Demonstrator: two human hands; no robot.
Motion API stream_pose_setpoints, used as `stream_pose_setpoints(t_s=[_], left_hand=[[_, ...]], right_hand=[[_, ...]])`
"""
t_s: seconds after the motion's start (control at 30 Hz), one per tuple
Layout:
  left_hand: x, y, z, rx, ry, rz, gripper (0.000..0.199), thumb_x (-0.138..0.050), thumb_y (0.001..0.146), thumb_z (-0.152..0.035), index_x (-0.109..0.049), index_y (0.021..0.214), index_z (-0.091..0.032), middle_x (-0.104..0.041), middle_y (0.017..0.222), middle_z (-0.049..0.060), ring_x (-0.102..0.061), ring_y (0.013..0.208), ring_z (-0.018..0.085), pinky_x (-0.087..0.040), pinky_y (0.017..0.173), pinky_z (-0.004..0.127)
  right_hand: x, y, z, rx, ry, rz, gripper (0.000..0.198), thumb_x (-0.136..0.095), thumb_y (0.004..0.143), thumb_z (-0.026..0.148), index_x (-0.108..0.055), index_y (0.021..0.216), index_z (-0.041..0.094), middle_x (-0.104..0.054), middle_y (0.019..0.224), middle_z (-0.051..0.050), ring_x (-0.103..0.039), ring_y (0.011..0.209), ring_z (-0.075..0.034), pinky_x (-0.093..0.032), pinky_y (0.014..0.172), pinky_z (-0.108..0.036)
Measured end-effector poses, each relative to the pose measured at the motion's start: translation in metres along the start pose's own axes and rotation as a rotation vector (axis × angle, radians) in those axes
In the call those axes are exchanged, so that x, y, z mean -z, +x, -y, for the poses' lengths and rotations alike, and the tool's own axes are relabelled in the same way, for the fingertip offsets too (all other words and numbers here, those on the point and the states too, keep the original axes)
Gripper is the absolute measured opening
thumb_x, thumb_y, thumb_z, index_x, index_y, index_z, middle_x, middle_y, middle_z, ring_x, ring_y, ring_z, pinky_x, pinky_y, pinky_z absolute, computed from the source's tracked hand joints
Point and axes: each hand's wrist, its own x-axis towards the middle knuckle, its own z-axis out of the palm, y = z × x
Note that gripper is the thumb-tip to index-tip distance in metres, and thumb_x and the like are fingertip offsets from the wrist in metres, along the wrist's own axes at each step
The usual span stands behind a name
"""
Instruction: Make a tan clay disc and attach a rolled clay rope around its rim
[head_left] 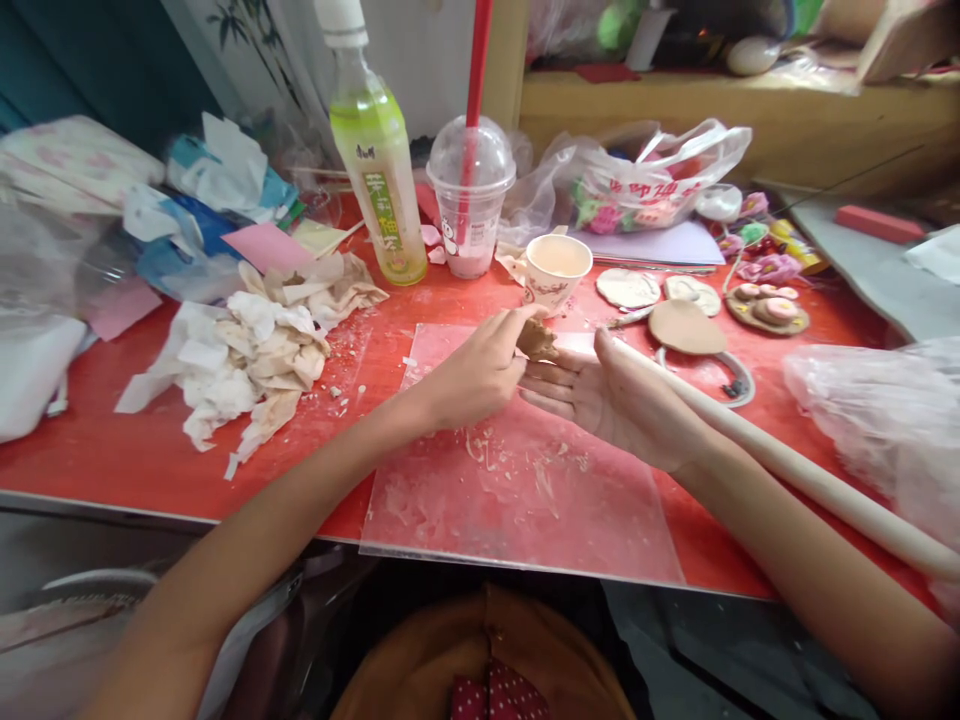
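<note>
My left hand (477, 378) is closed on a small lump of brown clay (538, 342), gripped between thumb and fingers. Close beside it, my right hand (634, 405) lies palm up with its fingers stretched out under the clay's edge; nothing rests in the palm. Both hands are over a clear plastic sheet (517, 510) strewn with clay crumbs. Just behind them stands a paper cup (556, 268) of cloudy liquid. To the right are a flat round clay disc (686, 327), pale clay pieces (628, 287) and a decorated clay piece (772, 308).
Crumpled tissues (259, 350) lie at the left. A green-yellow drink bottle (381, 170) and a domed plastic cup (469, 200) with a red straw stand behind. A long pale rod (795, 455) passes behind my right forearm. Plastic bags (885, 420) crowd the right side.
</note>
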Motion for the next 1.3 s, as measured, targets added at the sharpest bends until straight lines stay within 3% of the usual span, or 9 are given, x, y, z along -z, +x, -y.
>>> stream_pose_setpoints(t_s=[0.13, 0.2, 0.4, 0.6, 0.77, 0.93, 1.07, 1.2, 1.3], left_hand=[[-0.002, -0.002, 0.001, 0.054, 0.135, 0.014, 0.054, -0.057, 0.084, -0.035, -0.032, 0.128, -0.016, -0.055, 0.121, 0.015, -0.054, 0.112, 0.026, -0.046, 0.088, 0.039], [-0.005, -0.004, 0.004, 0.067, 0.205, -0.007, 0.048, -0.051, 0.088, -0.037, -0.032, 0.127, -0.018, -0.055, 0.122, 0.015, -0.056, 0.111, 0.026, -0.047, 0.084, 0.038], [-0.004, -0.004, 0.007, 0.043, 0.198, -0.084, 0.01, -0.038, 0.091, -0.018, -0.043, 0.099, -0.017, -0.063, 0.101, 0.008, -0.063, 0.09, 0.016, -0.047, 0.07, 0.027], [0.004, -0.002, -0.006, -0.033, 0.106, -0.111, 0.014, -0.04, 0.084, -0.006, -0.047, 0.08, -0.017, -0.058, 0.071, -0.002, -0.056, 0.067, 0.01, -0.041, 0.061, 0.023], [0.001, 0.001, -0.004, 0.041, -0.12, -0.034, 0.014, -0.046, 0.087, -0.011, -0.045, 0.098, -0.018, -0.06, 0.096, 0.004, -0.059, 0.085, 0.011, -0.046, 0.072, 0.023], [0.0, 0.002, 0.0, 0.142, -0.241, -0.224, 0.042, -0.062, 0.081, -0.021, -0.035, 0.114, -0.022, -0.062, 0.097, 0.002, -0.062, 0.088, 0.013, -0.048, 0.079, 0.026], [0.005, 0.002, -0.002, 0.167, -0.13, -0.324, 0.027, -0.056, 0.087, -0.032, -0.042, 0.107, -0.021, -0.063, 0.098, 0.003, -0.062, 0.087, 0.015, -0.046, 0.077, 0.027], [0.006, 0.002, -0.002, 0.168, 0.018, -0.248, 0.022, -0.032, 0.097, -0.032, -0.046, 0.086, -0.019, -0.063, 0.079, 0.003, -0.059, 0.072, 0.014, -0.042, 0.067, 0.028], [0.006, 0.001, -0.001, 0.134, 0.039, -0.209, 0.02, -0.034, 0.096, -0.026, -0.043, 0.079, -0.019, -0.06, 0.073, 0.001, -0.056, 0.065, 0.012, -0.041, 0.063, 0.026]], right_hand=[[0.0, 0.0, -0.002, 0.01, -0.098, 0.047, 0.06, -0.018, 0.095, 0.057, -0.051, 0.128, 0.019, -0.057, 0.13, -0.009, -0.047, 0.127, -0.02, -0.033, 0.11, -0.04], [0.0, -0.001, -0.002, 0.003, -0.116, 0.089, 0.061, -0.018, 0.095, 0.057, -0.051, 0.129, 0.019, -0.059, 0.127, -0.009, -0.047, 0.127, -0.02, -0.034, 0.11, -0.041], [0.002, -0.002, 0.0, -0.059, -0.122, 0.075, 0.063, -0.018, 0.095, 0.057, -0.057, 0.121, 0.015, -0.064, 0.118, -0.013, -0.056, 0.117, -0.022, -0.04, 0.104, -0.043], [0.005, -0.001, 0.001, -0.053, -0.121, -0.038, 0.057, -0.028, 0.094, 0.056, -0.062, 0.111, 0.014, -0.068, 0.111, -0.014, -0.065, 0.103, -0.021, -0.046, 0.1, -0.039], [0.001, -0.002, -0.002, 0.018, -0.145, -0.098, 0.036, -0.036, 0.098, 0.037, -0.054, 0.121, 0.016, -0.063, 0.121, -0.011, -0.061, 0.11, -0.018, -0.044, 0.103, -0.038], [0.001, -0.002, 0.002, 0.081, -0.154, -0.175, 0.036, -0.035, 0.098, 0.035, -0.051, 0.125, 0.017, -0.061, 0.125, -0.01, -0.062, 0.108, -0.018, -0.042, 0.105, -0.037], [0.003, 0.0, 0.006, 0.051, -0.137, -0.232, 0.036, -0.037, 0.097, 0.036, -0.053, 0.122, 0.016, -0.064, 0.118, -0.013, -0.065, 0.104, -0.02, -0.046, 0.101, -0.037], [0.004, 0.001, 0.007, 0.028, -0.09, -0.253, 0.037, -0.037, 0.097, 0.037, -0.053, 0.121, 0.014, -0.066, 0.116, -0.014, -0.066, 0.101, -0.019, -0.048, 0.099, -0.036], [0.004, 0.002, 0.006, 0.016, -0.048, -0.22, 0.039, -0.035, 0.097, 0.038, -0.051, 0.122, 0.013, -0.063, 0.12, -0.015, -0.065, 0.103, -0.02, -0.046, 0.101, -0.036]])
